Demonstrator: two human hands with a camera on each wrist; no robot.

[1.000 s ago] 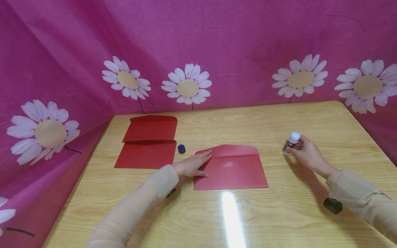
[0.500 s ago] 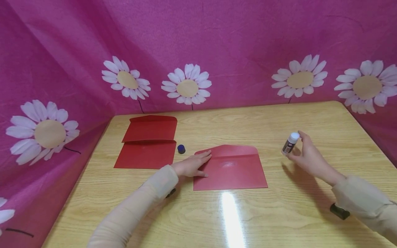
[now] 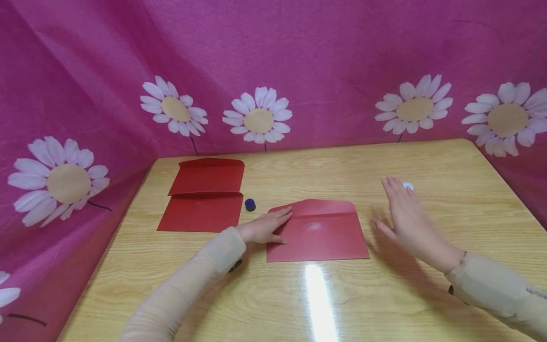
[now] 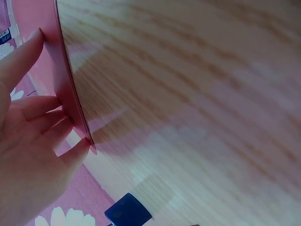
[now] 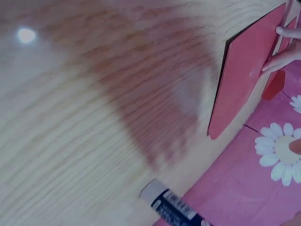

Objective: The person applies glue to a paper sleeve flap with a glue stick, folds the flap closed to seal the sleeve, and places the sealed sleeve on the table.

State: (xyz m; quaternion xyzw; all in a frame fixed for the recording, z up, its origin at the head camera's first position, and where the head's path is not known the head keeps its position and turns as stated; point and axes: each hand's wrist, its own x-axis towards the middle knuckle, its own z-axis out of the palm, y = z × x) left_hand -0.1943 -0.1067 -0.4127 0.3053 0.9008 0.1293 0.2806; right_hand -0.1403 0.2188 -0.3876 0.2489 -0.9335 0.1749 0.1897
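Red paper envelope point(image 3: 320, 242), flap unfolded toward the top, lay flat at centre of the head view, pale shiny patch on its body. Left hand point(image 3: 262, 229) rested on its left edge, fingers straight, thumb spread apart from them. Right hand point(image 3: 410, 228), right of frame, was motion-blurred: fingers extended, thumb well apart. White round end of a cylindrical glue stick point(image 3: 408, 186) showed just past its fingertips; contact, can't tell. Two darker red paper envelopes point(image 3: 201, 213) overlapped at left of centre, with a small dark-blue cylindrical cap point(image 3: 249, 204) just beside them. All sat on a light wood-grain table point(image 3: 363, 304); magenta fabric backdrop point(image 3: 325, 52) with white daisies filled the top.

Left wrist view: left hand at left edge, fingertips and thumb touching the red envelope, which ran down the upper left. Cap sat at the bottom edge. Part of a dark barcode label showed at upper left.

Right wrist view: glue stick at bottom centre, dark barcode label, pale end toward the table, rest cut off by the frame. Hand-shaped shadow fell mid-frame. Red envelope was at upper right, left hand on its far side.
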